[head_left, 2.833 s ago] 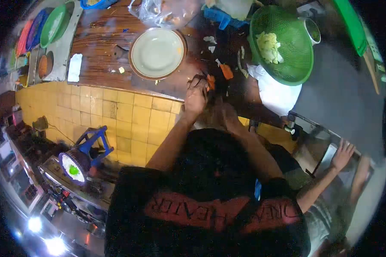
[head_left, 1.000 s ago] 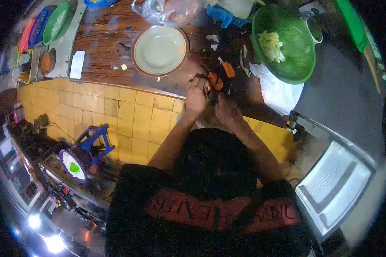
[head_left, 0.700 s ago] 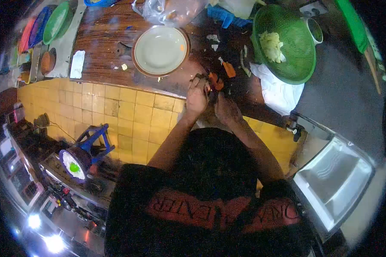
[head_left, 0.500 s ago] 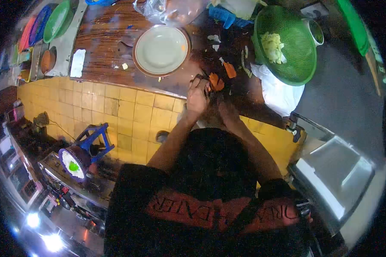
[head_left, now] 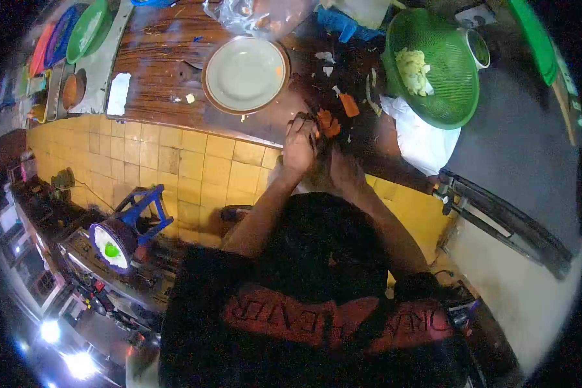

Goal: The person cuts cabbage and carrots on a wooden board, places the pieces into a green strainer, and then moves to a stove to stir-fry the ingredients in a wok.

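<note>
My left hand (head_left: 299, 143) is at the front edge of a brown wooden table (head_left: 158, 71), its fingers curled closed; what they grip is hidden. Just beyond its fingertips lie orange pieces (head_left: 328, 123) that look like cut carrot. My right hand (head_left: 344, 171) is close beside it, low at the table edge. Shadow and blur hide its fingers. A longer orange piece (head_left: 349, 105) rests a little farther right on the tabletop. To the left, a cream plate (head_left: 246, 74) with a brown rim stands near my left hand.
A green mesh basket (head_left: 456, 90) with pale leafy vegetable (head_left: 412, 70) stands right, beside a white plastic bag (head_left: 427, 143). A clear bag (head_left: 258, 16) and a blue basket (head_left: 343, 27) are at the back. A blue stool (head_left: 150, 210) stands on yellow tiles (head_left: 187, 171).
My hands stay in nearly the same place; the orange pieces by the left fingertips have shifted slightly. At the right, the silver panel is gone from view and a dark-edged bar shows there.
</note>
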{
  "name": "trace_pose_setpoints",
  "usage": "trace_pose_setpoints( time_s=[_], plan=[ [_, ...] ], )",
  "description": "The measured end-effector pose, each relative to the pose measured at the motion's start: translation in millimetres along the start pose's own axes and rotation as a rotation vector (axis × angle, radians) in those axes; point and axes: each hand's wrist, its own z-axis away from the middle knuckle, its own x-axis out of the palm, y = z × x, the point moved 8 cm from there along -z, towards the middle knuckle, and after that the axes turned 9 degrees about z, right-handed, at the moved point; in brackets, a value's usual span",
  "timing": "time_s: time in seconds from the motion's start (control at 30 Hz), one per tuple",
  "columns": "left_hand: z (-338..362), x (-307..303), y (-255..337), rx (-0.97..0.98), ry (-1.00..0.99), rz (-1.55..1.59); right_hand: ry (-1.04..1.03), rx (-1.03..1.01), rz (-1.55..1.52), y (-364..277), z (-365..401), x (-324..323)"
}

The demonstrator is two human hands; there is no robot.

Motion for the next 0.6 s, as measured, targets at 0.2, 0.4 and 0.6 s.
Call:
trace_pose_setpoints(
  time_s=[0.2,0.4,0.6],
  plan=[
    [2.7,-2.8,3.2,0.043,0.066,-0.006,-0.619,0.218,-0.264,13.1,-9.2,25.7],
    [6.8,2.7,-13.6,0.054,0.124,-0.036,-0.422,0.472,-0.923,19.5,16.0,51.4],
    [7.3,-6.6,6.9,0.13,0.119,-0.042,-0.543,0.293,-0.326,15.5,-1.6,39.5]
  ],
)
